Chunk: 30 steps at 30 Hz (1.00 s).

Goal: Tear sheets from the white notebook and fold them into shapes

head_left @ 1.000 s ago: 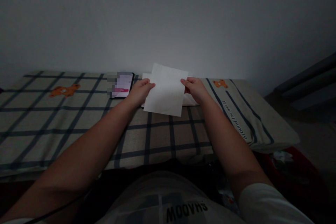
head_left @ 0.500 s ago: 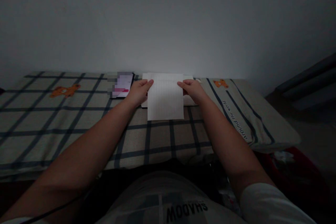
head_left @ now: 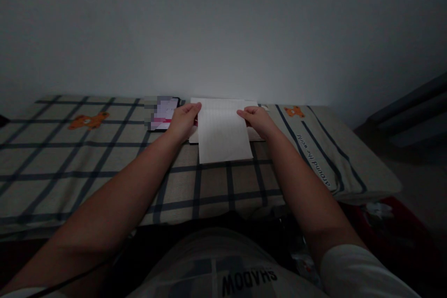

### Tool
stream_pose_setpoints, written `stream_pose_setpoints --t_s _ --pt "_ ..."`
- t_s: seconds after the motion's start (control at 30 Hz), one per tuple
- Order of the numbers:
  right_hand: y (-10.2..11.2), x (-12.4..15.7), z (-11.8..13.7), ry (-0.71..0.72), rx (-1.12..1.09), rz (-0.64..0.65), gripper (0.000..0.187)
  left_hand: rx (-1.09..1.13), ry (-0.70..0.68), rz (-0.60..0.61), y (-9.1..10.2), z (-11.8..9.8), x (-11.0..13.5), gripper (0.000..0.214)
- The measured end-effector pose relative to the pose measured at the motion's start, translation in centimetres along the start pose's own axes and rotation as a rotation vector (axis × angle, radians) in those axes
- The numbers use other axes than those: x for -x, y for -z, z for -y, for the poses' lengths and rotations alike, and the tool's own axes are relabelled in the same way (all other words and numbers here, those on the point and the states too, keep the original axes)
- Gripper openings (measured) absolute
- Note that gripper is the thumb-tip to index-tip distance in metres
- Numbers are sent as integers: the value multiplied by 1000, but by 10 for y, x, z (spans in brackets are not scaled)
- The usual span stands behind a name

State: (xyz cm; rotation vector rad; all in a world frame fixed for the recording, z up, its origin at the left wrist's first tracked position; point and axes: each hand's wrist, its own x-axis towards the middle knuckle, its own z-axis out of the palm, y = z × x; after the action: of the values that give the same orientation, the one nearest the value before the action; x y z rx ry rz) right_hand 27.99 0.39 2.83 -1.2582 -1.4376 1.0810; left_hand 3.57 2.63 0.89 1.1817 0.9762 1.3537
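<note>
A white lined sheet of paper [head_left: 224,135] is stretched between my two hands. My left hand [head_left: 185,120] pinches its left edge, thumb on top. On the opposite edge my right hand [head_left: 257,120] grips it the same way. Behind and beneath the sheet lies a white, flat item [head_left: 256,135], perhaps a notebook or pad, mostly hidden by the paper and my hands. The sheet's lower edge hangs over the checked cloth nearer to me.
A checked cloth with bear prints [head_left: 87,186] covers the table against a grey wall [head_left: 223,32]. Left of my left hand lies a device with a lit screen [head_left: 165,114], partly blurred out. A red container [head_left: 401,228] stands below the table's right end.
The sheet has tilted a little, its lower edge swinging to the right and toward me. Both hands keep their pinch on it and have barely shifted.
</note>
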Motion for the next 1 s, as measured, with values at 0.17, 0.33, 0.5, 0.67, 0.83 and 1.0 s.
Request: stream_pose_setpoints --t_s 0.17,0.33,0.5,0.67,0.83,1.0 --pt "-1 3 3 -21 -8 16 39 4 -6 -58 -1 0 -1 9" --pt "-1 0 -2 -31 -16 36 36 -25 -6 -101 -2 -3 -2 10" --pt "2 -3 -8 -14 5 49 36 -64 -42 -123 0 0 -4 9" --pt "2 -4 -10 2 19 58 36 -112 -63 -124 0 -4 -1 15" --pt "5 -7 -13 22 -1 -25 36 -132 -40 -67 -2 -6 0 20" --pt "6 -8 -13 51 -74 -111 33 -174 0 78 0 3 2 25"
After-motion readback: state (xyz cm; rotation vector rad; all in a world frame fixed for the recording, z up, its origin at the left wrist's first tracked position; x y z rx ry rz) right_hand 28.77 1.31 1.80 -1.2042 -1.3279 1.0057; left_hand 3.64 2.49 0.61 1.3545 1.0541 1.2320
